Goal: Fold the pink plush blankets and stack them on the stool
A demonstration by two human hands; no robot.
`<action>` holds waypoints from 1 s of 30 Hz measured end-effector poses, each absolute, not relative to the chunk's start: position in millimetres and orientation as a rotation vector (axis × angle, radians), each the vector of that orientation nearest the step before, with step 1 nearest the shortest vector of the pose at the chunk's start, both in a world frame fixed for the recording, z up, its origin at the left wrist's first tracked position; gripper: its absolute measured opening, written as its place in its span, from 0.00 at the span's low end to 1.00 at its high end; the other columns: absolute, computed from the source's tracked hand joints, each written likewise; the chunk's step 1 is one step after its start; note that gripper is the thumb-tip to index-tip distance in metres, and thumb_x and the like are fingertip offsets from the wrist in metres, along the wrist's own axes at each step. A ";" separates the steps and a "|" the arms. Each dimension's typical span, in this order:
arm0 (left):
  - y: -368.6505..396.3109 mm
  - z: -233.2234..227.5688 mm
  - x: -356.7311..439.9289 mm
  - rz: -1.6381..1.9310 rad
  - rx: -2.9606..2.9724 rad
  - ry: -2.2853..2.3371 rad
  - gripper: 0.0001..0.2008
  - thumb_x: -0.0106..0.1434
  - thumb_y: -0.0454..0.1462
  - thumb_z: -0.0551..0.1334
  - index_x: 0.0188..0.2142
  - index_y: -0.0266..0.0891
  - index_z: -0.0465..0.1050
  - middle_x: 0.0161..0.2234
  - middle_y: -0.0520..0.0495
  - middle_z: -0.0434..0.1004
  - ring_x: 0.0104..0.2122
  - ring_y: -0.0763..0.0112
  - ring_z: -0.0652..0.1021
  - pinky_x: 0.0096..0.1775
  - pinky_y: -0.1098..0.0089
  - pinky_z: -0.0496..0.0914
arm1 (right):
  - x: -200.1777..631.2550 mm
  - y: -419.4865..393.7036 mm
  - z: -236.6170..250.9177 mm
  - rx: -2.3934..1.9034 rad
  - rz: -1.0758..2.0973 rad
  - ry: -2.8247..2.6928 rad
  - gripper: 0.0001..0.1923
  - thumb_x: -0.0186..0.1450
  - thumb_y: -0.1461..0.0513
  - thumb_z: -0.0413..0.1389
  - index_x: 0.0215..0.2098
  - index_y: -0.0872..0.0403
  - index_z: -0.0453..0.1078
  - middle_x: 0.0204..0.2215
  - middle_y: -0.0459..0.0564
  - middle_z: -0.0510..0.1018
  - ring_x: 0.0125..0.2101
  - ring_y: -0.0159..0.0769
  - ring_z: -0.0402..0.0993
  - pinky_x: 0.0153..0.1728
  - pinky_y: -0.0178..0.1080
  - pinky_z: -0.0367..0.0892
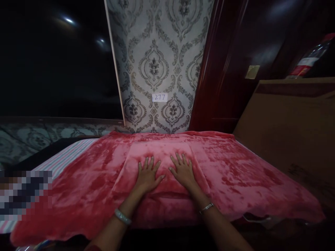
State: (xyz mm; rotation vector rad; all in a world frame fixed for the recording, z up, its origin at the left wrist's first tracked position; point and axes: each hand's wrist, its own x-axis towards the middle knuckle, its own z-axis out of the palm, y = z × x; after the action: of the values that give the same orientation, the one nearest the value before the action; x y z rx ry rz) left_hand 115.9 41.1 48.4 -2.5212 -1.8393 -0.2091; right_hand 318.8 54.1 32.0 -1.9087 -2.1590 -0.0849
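A red plush blanket (235,174) covers the bed in front of me. On its middle lies a smaller folded pink-red piece (162,150) of the same fabric. My left hand (148,174) rests flat on this folded piece with fingers spread. My right hand (183,170) lies flat beside it, a few centimetres to the right, fingers also apart. Neither hand holds anything. A pale green bangle (122,217) circles my left wrist and a thin silver bracelet (206,207) my right.
A striped sheet (68,153) shows at the bed's left. Patterned wallpaper with a label reading 277 (159,97) stands behind. A dark wooden door (227,69) and a brown cardboard box (293,132) stand right, with a red-labelled bottle (309,59) on it.
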 end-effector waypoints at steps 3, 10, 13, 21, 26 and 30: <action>42.0 47.0 115.1 -0.231 -2.541 -1.831 0.37 0.68 0.57 0.51 0.71 0.48 0.51 0.73 0.39 0.38 0.71 0.41 0.44 0.64 0.33 0.41 | 320.1 53.9 30.3 -1.884 -0.090 -2.142 0.32 0.72 0.47 0.47 0.72 0.40 0.49 0.73 0.47 0.46 0.71 0.54 0.38 0.65 0.63 0.39; 37.4 64.6 84.9 -0.133 -2.343 -1.979 0.34 0.69 0.54 0.49 0.70 0.44 0.54 0.72 0.39 0.46 0.70 0.45 0.48 0.64 0.34 0.45 | 318.9 52.8 35.9 -1.880 -0.084 -2.149 0.32 0.72 0.47 0.46 0.72 0.41 0.49 0.73 0.48 0.46 0.71 0.54 0.38 0.65 0.63 0.41; 34.2 70.3 51.1 -0.039 -2.231 -2.151 0.33 0.70 0.53 0.46 0.70 0.43 0.52 0.72 0.40 0.43 0.70 0.45 0.49 0.63 0.36 0.50 | 318.6 52.3 36.6 -1.894 -0.053 -2.162 0.32 0.72 0.48 0.46 0.72 0.40 0.48 0.73 0.47 0.45 0.71 0.53 0.36 0.65 0.63 0.41; 67.2 105.0 28.7 -0.144 -2.153 -2.188 0.31 0.70 0.49 0.49 0.67 0.37 0.60 0.70 0.32 0.51 0.69 0.46 0.54 0.64 0.40 0.52 | 330.4 86.2 71.7 -1.781 0.173 -2.145 0.32 0.72 0.54 0.46 0.72 0.52 0.50 0.69 0.56 0.58 0.67 0.46 0.54 0.64 0.50 0.54; 126.9 121.8 69.6 -0.224 -2.306 -2.061 0.29 0.71 0.48 0.48 0.68 0.45 0.57 0.69 0.38 0.57 0.69 0.54 0.57 0.66 0.46 0.49 | 327.1 117.4 98.0 -1.873 0.036 -2.033 0.31 0.73 0.53 0.43 0.72 0.49 0.50 0.70 0.56 0.57 0.69 0.49 0.50 0.63 0.54 0.53; 155.9 101.2 84.3 -0.252 -2.301 -2.039 0.29 0.71 0.49 0.47 0.68 0.43 0.57 0.68 0.37 0.58 0.69 0.52 0.57 0.65 0.43 0.48 | 327.8 127.6 75.1 -1.997 -0.051 -2.035 0.29 0.74 0.51 0.41 0.71 0.47 0.53 0.71 0.54 0.53 0.70 0.50 0.45 0.65 0.59 0.46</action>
State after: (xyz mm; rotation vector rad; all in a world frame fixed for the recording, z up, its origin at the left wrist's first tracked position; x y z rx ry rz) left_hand 84.3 155.9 101.2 -2.3012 -2.0393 -0.2516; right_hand 327.8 127.6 75.1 -1.9971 -2.0353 -0.0506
